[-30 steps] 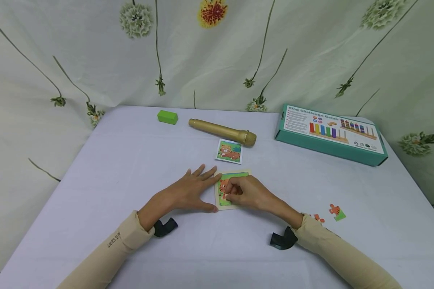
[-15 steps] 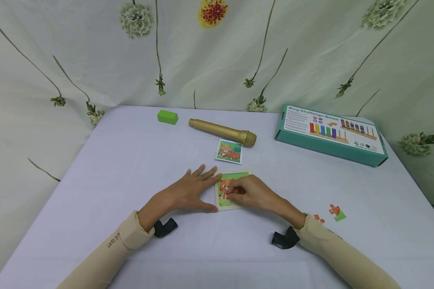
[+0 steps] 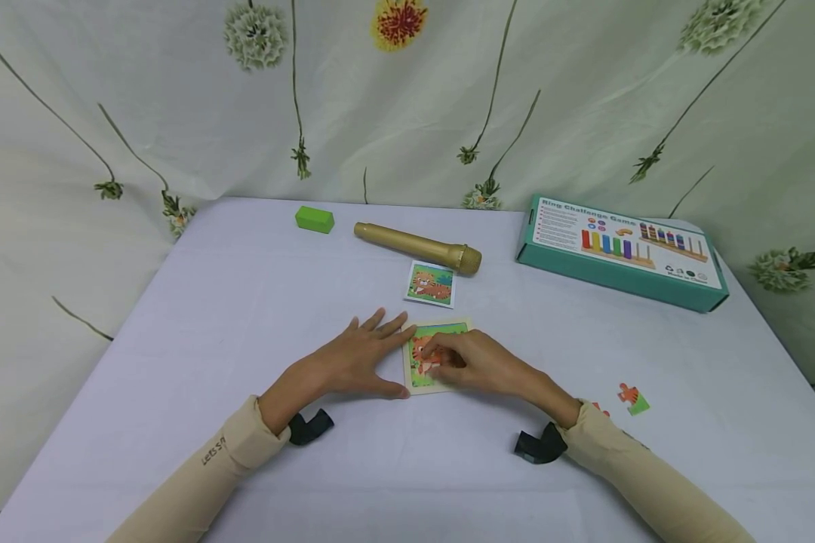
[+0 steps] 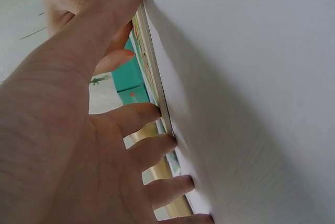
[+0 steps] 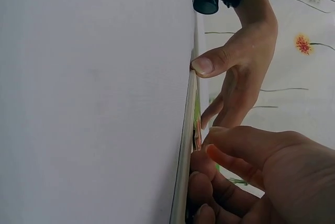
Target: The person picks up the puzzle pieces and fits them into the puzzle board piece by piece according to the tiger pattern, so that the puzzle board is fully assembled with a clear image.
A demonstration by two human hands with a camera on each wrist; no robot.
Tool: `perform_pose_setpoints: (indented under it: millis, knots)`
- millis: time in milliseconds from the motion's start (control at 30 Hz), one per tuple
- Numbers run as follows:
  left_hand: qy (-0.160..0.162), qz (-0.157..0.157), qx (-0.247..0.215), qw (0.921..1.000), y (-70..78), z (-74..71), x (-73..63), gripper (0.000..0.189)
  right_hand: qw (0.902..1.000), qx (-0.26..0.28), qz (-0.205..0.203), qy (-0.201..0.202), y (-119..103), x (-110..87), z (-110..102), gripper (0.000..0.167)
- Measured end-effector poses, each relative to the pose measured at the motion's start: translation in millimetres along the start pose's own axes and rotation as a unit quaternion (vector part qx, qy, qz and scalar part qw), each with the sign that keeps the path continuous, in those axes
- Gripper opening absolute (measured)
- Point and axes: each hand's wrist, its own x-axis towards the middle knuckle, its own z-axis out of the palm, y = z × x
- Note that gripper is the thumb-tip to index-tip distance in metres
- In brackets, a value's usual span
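Note:
A small tiger jigsaw puzzle point(image 3: 419, 362) in a pale frame lies flat at the table's middle. My left hand point(image 3: 356, 358) is spread at its left side, with thumb and forefinger touching the frame edge and the other fingers resting on the cloth. My right hand point(image 3: 478, 363) bends over the puzzle's right half and hides much of it. Its thumb and forefinger are curled near the tiger picture with a gap between them. Whether they hold a piece is hidden. Right of the hands lie loose puzzle pieces point(image 3: 633, 398), one partly covered by the right sleeve.
Just beyond the puzzle is a tiger picture card point(image 3: 431, 285). Farther back are a gold microphone point(image 3: 410, 244) and a green block point(image 3: 315, 219). A teal game box point(image 3: 621, 253) stands at the back right.
The right thumb and forefinger have drawn apart, and more of the tiger shows between them. The right wrist has shifted slightly right, so its sleeve covers more of one loose piece. My left hand stays put.

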Motion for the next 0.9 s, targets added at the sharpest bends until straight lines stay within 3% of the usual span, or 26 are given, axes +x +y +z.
perform_pose_setpoints:
  millis: [167, 400, 900]
  knots:
    - [0.0, -0.001, 0.0, 1.0, 0.0, 0.2, 0.2, 0.096, 1.0, 0.003, 0.0, -0.002, 0.9, -0.3, 0.3, 0.028]
    - [-0.001, -0.004, -0.001, 1.0, 1.0, -0.9, -1.0, 0.095, 0.9993, 0.036, 0.004, -0.006, 2.9, -0.9, -0.1, 0.022]
    - [-0.004, -0.008, -0.004, 1.0, 0.4, -0.8, -1.0, 0.095, 0.9995, 0.006, -0.01, -0.029, -0.3, -1.6, -3.8, 0.026]
